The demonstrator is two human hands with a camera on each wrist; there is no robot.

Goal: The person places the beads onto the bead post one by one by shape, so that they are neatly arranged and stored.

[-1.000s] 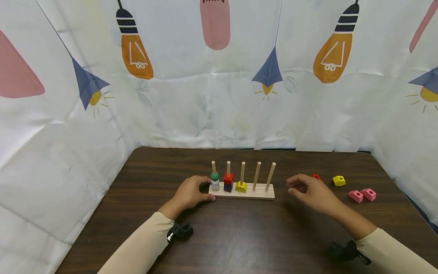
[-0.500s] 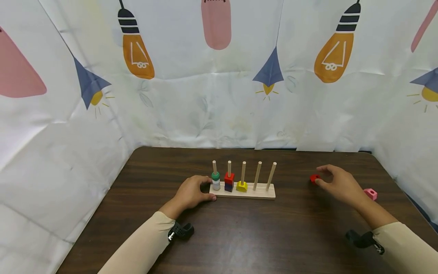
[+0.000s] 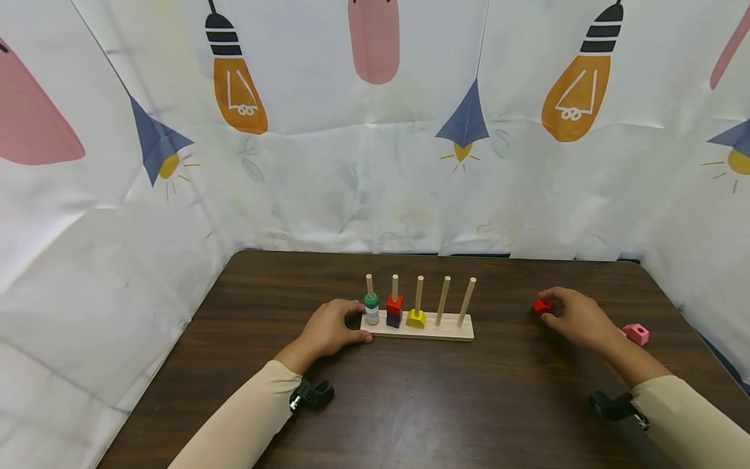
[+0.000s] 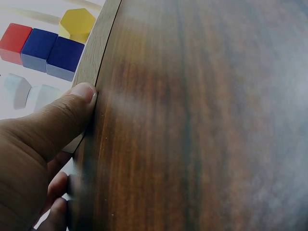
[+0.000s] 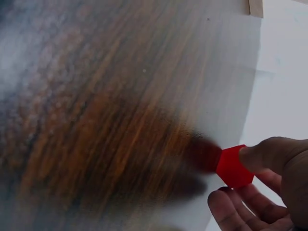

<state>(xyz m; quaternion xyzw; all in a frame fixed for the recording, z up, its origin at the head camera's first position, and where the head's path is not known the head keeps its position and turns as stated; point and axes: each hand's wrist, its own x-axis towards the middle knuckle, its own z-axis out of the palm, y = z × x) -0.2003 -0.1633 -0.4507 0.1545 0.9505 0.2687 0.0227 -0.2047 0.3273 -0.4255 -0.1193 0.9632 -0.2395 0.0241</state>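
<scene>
My left hand grips the left end of a wooden peg board, its thumb on the front edge. Green and white beads sit on the first peg. A red bead tops dark blue on the second peg. The third peg has a yellow bead, and the two pegs to its right are bare. Out to the right, my right hand pinches a red hexagonal bead between thumb and fingers, low over the table.
A pink block lies right of my right wrist, with another pink piece mostly hidden behind the wrist. The brown table reaches back to a printed cloth.
My right hand has moved right, away from the peg board's side, and now pinches the red bead. It now covers the place where a yellow bead lay. The left hand stays on the board.
</scene>
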